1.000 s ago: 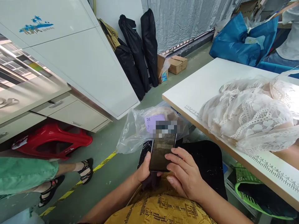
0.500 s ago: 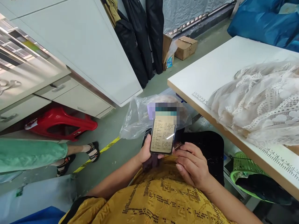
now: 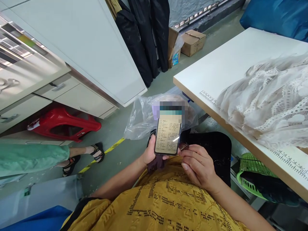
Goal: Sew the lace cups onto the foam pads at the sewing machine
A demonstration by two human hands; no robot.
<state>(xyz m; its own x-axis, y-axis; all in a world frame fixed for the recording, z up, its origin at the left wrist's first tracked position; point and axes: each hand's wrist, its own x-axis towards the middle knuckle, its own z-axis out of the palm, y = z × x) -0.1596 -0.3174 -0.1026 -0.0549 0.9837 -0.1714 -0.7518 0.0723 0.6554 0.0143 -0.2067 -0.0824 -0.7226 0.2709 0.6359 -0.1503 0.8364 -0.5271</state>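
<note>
My left hand (image 3: 149,154) grips a phone (image 3: 167,136) upright over my lap, its lit screen showing rows of text. A second dark phone seems to sit behind it, mostly hidden. My right hand (image 3: 199,166) rests just right of the phone with fingers curled, a small brown thing (image 3: 184,147) at the fingertips; I cannot make out what it is. A black cloth (image 3: 211,150) lies on my lap under both hands.
A white table (image 3: 221,67) with a printed ruler edge carries cream lace fabric (image 3: 271,99). A clear plastic bag (image 3: 141,117) lies on the floor ahead. Another person's sandalled feet (image 3: 96,152) and a red stool (image 3: 62,123) are at left. A green basket (image 3: 252,175) sits under the table.
The phone screen went from dark to lit. My right hand came off the screen and dropped to the phone's lower right. The view tilted down.
</note>
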